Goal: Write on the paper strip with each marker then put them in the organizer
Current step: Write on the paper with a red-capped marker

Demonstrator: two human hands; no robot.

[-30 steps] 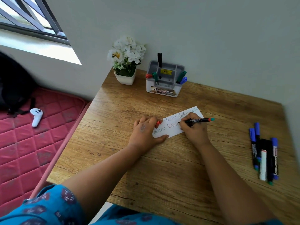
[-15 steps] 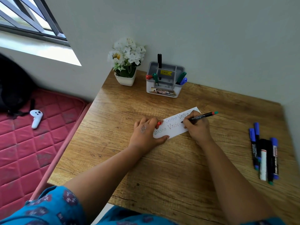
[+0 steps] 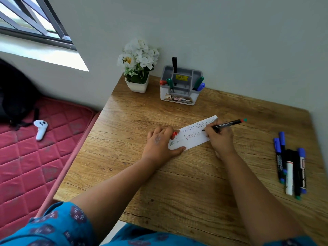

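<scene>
A white paper strip (image 3: 192, 137) with handwritten words lies slanted at the middle of the wooden table (image 3: 177, 183). My left hand (image 3: 159, 144) presses down its left end, and a red cap (image 3: 175, 133) sticks out from between the fingers. My right hand (image 3: 219, 139) grips a black marker (image 3: 227, 124) with its tip on the strip's right part. The grey-and-white organizer (image 3: 179, 96) stands at the back by the wall with several markers in it. Several loose markers (image 3: 291, 166) lie in a bunch near the right edge.
A white pot of white flowers (image 3: 137, 86) stands left of the organizer. Left of the table lies a red quilted mattress (image 3: 26, 166) with a white controller (image 3: 41, 129) and a black bag (image 3: 14, 93). The wall runs close behind the table.
My right hand has moved rightward along the strip with the marker, and the writing has grown. My left hand has stayed on the strip's left end.
</scene>
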